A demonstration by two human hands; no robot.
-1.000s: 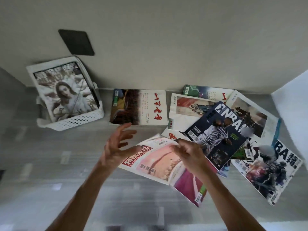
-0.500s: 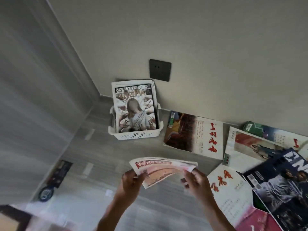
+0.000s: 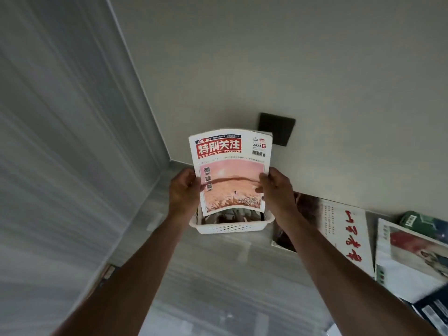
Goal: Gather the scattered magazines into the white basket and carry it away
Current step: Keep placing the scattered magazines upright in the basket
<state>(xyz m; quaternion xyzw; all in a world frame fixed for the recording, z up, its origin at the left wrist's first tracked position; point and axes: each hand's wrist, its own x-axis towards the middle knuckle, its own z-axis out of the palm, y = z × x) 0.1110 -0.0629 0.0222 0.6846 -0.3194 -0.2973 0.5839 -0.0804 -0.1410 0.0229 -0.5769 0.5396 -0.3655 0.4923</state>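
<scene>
Raised upright now, the pink magazine [image 3: 231, 174] is gripped by left hand [image 3: 183, 190] and right hand [image 3: 275, 187] above the white basket [image 3: 231, 227]; next, lower it inside.

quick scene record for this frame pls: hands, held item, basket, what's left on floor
left hand: grips left edge of held magazine
right hand: grips right edge of same magazine
held magazine: red-title cover, upright, bottom edge over the basket
white basket: on floor by wall, already holds at least one magazine
floor magazines: several to the right, nearest has red calligraphy
wall plate: dark, behind the held magazine
</scene>
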